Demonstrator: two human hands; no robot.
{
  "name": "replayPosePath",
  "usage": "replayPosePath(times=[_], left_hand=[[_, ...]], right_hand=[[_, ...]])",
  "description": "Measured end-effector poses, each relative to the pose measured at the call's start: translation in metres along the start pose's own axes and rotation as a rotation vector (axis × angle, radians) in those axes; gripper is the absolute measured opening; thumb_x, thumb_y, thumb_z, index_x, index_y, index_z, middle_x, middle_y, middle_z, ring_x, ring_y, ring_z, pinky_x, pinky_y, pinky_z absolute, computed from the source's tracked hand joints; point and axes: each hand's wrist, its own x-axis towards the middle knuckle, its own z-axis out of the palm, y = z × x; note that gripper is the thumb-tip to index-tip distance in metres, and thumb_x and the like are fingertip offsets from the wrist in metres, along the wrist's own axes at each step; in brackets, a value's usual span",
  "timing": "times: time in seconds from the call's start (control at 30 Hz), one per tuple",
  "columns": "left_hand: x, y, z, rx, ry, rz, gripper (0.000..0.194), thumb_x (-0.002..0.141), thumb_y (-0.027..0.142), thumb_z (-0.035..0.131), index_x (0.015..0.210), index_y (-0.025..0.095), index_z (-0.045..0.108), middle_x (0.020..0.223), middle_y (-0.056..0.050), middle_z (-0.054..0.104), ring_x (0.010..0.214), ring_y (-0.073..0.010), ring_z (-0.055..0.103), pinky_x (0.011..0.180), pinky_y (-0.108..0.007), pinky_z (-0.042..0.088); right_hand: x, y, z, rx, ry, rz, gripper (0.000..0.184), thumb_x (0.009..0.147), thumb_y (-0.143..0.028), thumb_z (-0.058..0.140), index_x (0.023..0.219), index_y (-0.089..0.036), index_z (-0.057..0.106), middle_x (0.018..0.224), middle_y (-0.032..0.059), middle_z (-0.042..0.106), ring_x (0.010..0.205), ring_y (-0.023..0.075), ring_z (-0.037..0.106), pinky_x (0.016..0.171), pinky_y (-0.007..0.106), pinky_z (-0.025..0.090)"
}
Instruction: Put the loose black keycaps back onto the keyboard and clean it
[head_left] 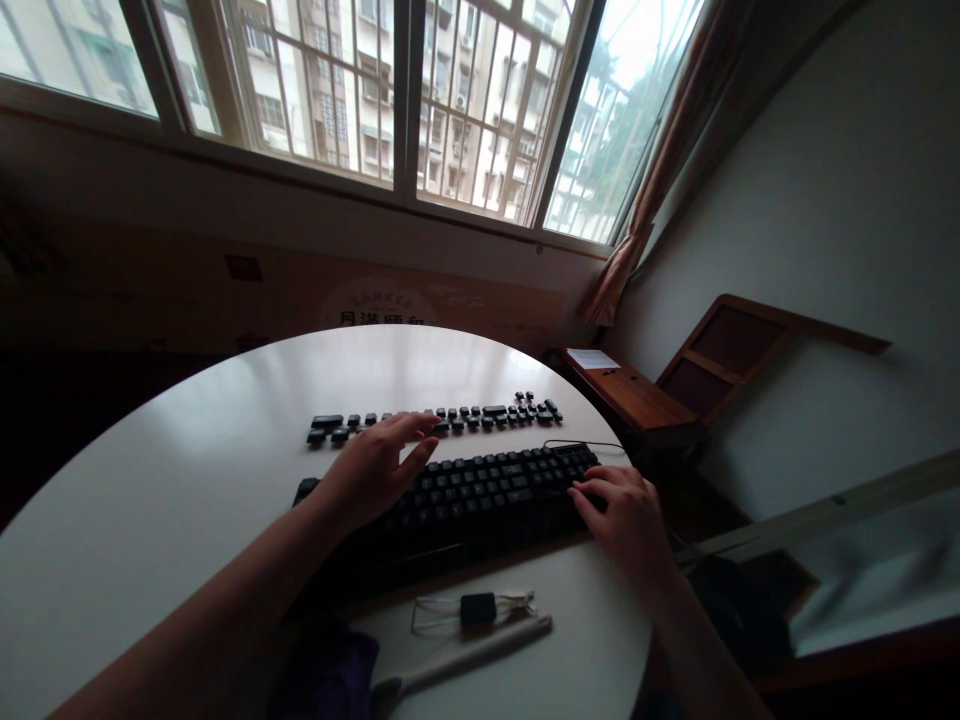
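A black keyboard (487, 500) lies at a slant on the white round table (187, 460). Behind it, loose black keycaps (494, 411) are set out in rows. My left hand (382, 462) is over the keyboard's far left edge, its fingers stretched toward the keycaps and the thumb apart; no held object shows. At the keyboard's right end, my right hand (621, 510) has bent fingers resting on the edge, seemingly gripping it. Whether a small piece sits under those fingertips is hidden.
Near me lie a wire keycap puller (478, 608) with a black handle, a grey brush-like stick (480, 650) and a purple cloth (330, 665). A thin cable (577, 442) runs off the table's right side. Beyond stands a wooden desk (637, 390) beneath the window.
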Motion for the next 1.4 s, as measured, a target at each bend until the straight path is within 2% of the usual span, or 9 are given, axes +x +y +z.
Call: replayPosePath(times=[0.23,0.37,0.47,0.57,0.67,0.77,0.9,1.2,1.4], left_hand=[[0.0,0.0,0.001,0.011,-0.012,0.024,0.039,0.095,0.044,0.044,0.116,0.018,0.064,0.109,-0.011,0.071,0.093,-0.025,0.07,0.085,-0.041,0.056],[-0.001,0.0,0.001,0.011,-0.023,0.046,0.035,0.094,0.041,0.046,0.113,0.02,0.066,0.112,-0.01,0.071,0.097,-0.0254,0.069,0.089,-0.043,0.054],[-0.001,0.0,0.001,0.004,-0.023,0.056,0.032,0.093,0.039,0.046,0.11,0.021,0.067,0.109,-0.009,0.071,0.095,-0.0248,0.069,0.088,-0.042,0.054],[0.0,0.0,0.001,0.018,-0.039,0.054,0.03,0.093,0.037,0.045,0.105,0.022,0.068,0.107,-0.008,0.071,0.093,-0.0238,0.069,0.084,-0.038,0.053],[0.0,0.0,0.002,0.076,-0.117,0.074,0.029,0.094,0.035,0.043,0.086,0.022,0.068,0.087,-0.006,0.07,0.079,-0.0212,0.067,0.073,-0.032,0.05],[-0.001,0.002,0.002,0.146,-0.192,0.09,0.037,0.095,0.036,0.041,0.066,0.021,0.058,0.065,-0.003,0.061,0.062,-0.018,0.059,0.061,-0.028,0.043],[-0.003,0.006,-0.001,0.2,-0.238,0.097,0.042,0.096,0.039,0.04,0.059,0.02,0.05,0.058,-0.002,0.054,0.055,-0.0163,0.051,0.057,-0.027,0.035],[-0.004,0.005,-0.002,0.323,-0.331,0.051,0.039,0.096,0.039,0.043,0.064,0.019,0.054,0.06,-0.003,0.055,0.057,-0.0165,0.049,0.056,-0.029,0.026],[-0.002,0.007,-0.004,0.336,-0.355,0.037,0.039,0.097,0.039,0.044,0.065,0.019,0.054,0.062,-0.003,0.056,0.058,-0.016,0.05,0.056,-0.028,0.027]], right_hand=[[-0.008,0.023,-0.004,0.097,0.038,-0.098,0.029,0.095,-0.041,0.055,0.11,-0.028,0.075,0.141,0.008,0.052,0.131,0.0297,0.047,0.108,0.052,0.039],[0.002,0.045,-0.009,0.151,0.177,-0.063,0.028,0.094,-0.035,0.053,0.104,-0.023,0.076,0.142,0.0092,0.051,0.131,0.0273,0.048,0.11,0.049,0.04],[0.021,0.054,-0.009,0.121,0.172,-0.144,0.024,0.091,-0.028,0.055,0.099,-0.025,0.077,0.144,0.0065,0.049,0.136,0.0273,0.043,0.113,0.05,0.037],[0.056,0.059,-0.001,0.105,0.114,-0.206,0.024,0.088,-0.024,0.057,0.098,-0.027,0.078,0.14,0.0049,0.055,0.137,0.0278,0.042,0.114,0.053,0.033],[0.11,0.059,0.015,0.159,-0.013,-0.214,0.024,0.086,-0.021,0.058,0.1,-0.023,0.077,0.124,0.0061,0.066,0.13,0.0258,0.05,0.113,0.049,0.036],[0.164,0.05,0.039,0.202,-0.22,-0.24,0.025,0.086,-0.019,0.059,0.103,-0.02,0.077,0.116,0.0059,0.07,0.121,0.0213,0.058,0.112,0.04,0.039],[0.211,0.035,0.075,0.179,-0.375,-0.246,0.026,0.083,-0.018,0.063,0.105,-0.021,0.077,0.111,0.0046,0.073,0.107,0.0188,0.066,0.103,0.034,0.047],[0.251,0.02,0.111,0.057,-0.639,-0.208,0.025,0.068,-0.015,0.078,0.093,-0.018,0.081,0.106,0.0066,0.075,0.1,0.0209,0.07,0.093,0.024,0.051],[0.246,0.011,0.109,0.045,-0.614,-0.223,0.017,0.075,-0.022,0.077,0.091,-0.022,0.081,0.101,0.0033,0.076,0.098,0.0201,0.069,0.096,0.025,0.049]])
